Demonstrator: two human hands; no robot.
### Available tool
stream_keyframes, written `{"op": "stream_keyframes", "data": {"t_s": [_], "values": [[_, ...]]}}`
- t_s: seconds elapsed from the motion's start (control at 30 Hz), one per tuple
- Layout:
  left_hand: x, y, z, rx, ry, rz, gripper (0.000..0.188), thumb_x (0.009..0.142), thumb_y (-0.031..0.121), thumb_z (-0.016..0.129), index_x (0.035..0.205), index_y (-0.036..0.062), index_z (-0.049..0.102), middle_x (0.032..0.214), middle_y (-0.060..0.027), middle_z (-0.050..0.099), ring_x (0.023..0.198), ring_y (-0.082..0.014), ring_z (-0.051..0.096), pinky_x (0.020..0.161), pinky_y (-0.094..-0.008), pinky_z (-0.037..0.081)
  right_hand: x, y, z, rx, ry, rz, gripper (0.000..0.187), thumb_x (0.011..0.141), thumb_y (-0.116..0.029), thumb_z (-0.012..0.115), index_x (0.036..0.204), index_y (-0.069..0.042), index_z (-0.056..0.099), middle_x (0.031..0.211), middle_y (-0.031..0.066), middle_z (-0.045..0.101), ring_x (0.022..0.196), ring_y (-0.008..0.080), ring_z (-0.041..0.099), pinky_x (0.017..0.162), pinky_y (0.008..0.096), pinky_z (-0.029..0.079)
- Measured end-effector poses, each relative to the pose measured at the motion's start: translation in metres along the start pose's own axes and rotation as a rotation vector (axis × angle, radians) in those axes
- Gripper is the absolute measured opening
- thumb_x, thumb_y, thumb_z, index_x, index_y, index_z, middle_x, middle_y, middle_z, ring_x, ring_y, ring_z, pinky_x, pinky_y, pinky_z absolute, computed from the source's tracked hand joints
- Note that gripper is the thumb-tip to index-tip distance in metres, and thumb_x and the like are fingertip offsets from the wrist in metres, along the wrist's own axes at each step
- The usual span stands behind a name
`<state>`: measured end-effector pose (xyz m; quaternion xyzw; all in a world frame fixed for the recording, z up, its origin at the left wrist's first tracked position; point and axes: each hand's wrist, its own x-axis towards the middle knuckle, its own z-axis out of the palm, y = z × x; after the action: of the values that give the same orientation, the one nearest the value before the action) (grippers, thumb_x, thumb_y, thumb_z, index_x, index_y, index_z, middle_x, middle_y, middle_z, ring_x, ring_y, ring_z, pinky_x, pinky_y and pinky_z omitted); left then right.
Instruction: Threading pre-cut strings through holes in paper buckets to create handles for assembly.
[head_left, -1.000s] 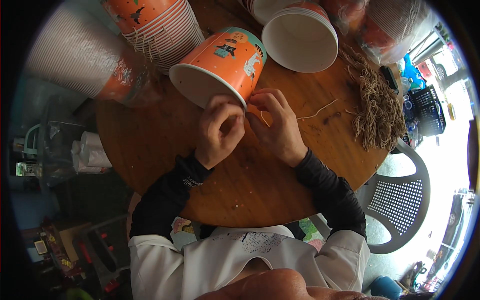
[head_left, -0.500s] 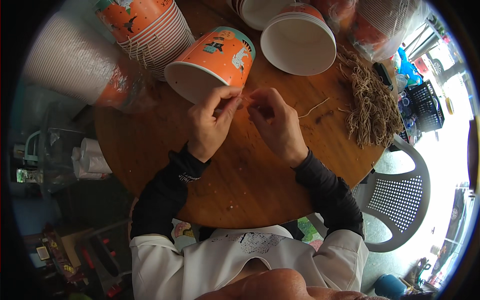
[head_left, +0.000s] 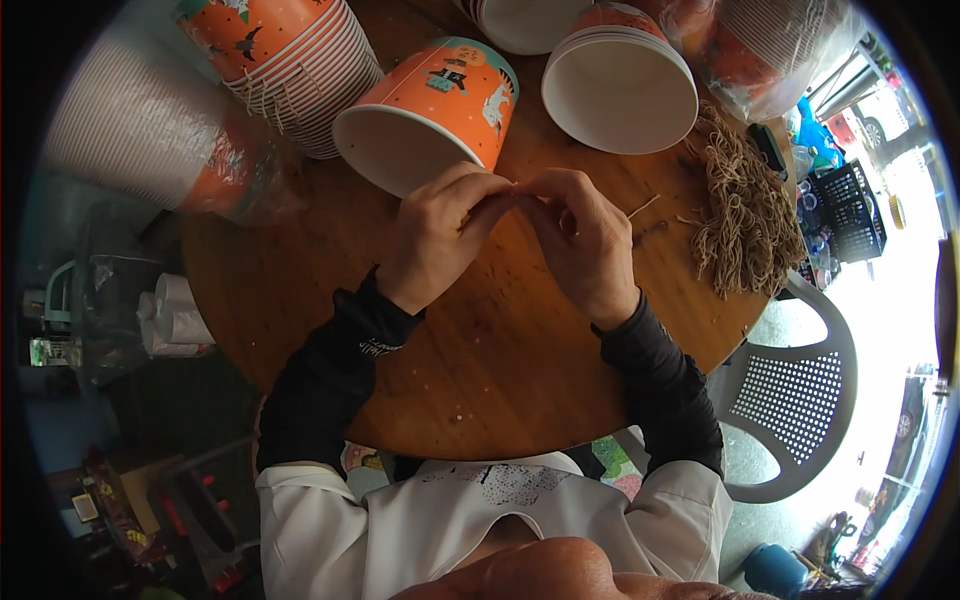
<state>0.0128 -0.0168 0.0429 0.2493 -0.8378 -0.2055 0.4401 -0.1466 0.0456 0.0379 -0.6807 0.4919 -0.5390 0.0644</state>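
Observation:
An orange paper bucket with cartoon figures and a teal base lies on its side, its white mouth turned toward me. My left hand is closed in a pinch just at the bucket's near rim. Beside it my right hand pinches too, and the fingertips of both hands meet. Whatever sits between them is too small to make out. Just past my right hand a short piece of tan cord shows on the table; its near end is hidden by the hand.
A stack of orange buckets with cord handles stands at the far left, beside a plastic-wrapped stack. More white-mouthed buckets lie at the back. A bundle of tan cords rests on the wooden table's right side, near a grey chair.
My hands, apart before, have come together at the fingertips. My right hand has moved slightly right and covers more of the cord piece. The buckets have shifted slightly in view.

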Motion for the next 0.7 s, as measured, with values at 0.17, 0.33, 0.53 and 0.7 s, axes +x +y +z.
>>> {"op": "stream_keyframes", "data": {"t_s": [0.17,0.33,0.53,0.7], "values": [[0.001,0.001,-0.005,-0.045,-0.014,-0.072,0.011,0.083,-0.004,0.068,0.094,-0.0004,0.066,0.088,-0.0068,0.066,0.076,-0.0132,0.065,0.066,-0.0243,0.051,0.004,0.001,-0.001,0.175,0.022,0.214,0.015,0.083,0.005,0.063,0.094,-0.005,0.06,0.092,0.0082,0.065,0.073,0.0215,0.064,0.062,0.0306,0.051],[0.005,0.003,-0.019,-0.247,-0.03,-0.328,0.005,0.091,0.001,0.062,0.094,-0.0026,0.064,0.088,-0.0023,0.063,0.079,-0.0062,0.06,0.07,-0.021,0.048,-0.001,0.007,-0.001,0.156,0.025,-0.024,0.02,0.079,0.003,0.066,0.096,-0.005,0.065,0.114,0.0135,0.058,0.095,0.0258,0.06,0.076,0.0339,0.051],[0.002,-0.002,-0.013,-0.245,0.022,-0.192,0.006,0.087,0.002,0.066,0.093,-0.0009,0.064,0.084,-0.0057,0.064,0.072,-0.0119,0.064,0.058,-0.0234,0.05,-0.002,0.005,0.01,-0.081,0.003,0.014,0.032,0.08,0.004,0.067,0.11,-0.008,0.068,0.123,0.0118,0.054,0.11,0.0241,0.055,0.083,0.0333,0.053],[0.002,0.004,-0.016,-0.216,-0.051,-0.212,0.005,0.092,0.001,0.062,0.094,-0.0026,0.063,0.085,-0.0008,0.061,0.078,-0.0048,0.058,0.067,-0.0192,0.047,-0.004,0.008,0.013,0.023,-0.031,0.092,0.032,0.081,0.002,0.069,0.111,-0.008,0.068,0.126,0.0125,0.053,0.11,0.0239,0.057,0.087,0.0347,0.053]]}}
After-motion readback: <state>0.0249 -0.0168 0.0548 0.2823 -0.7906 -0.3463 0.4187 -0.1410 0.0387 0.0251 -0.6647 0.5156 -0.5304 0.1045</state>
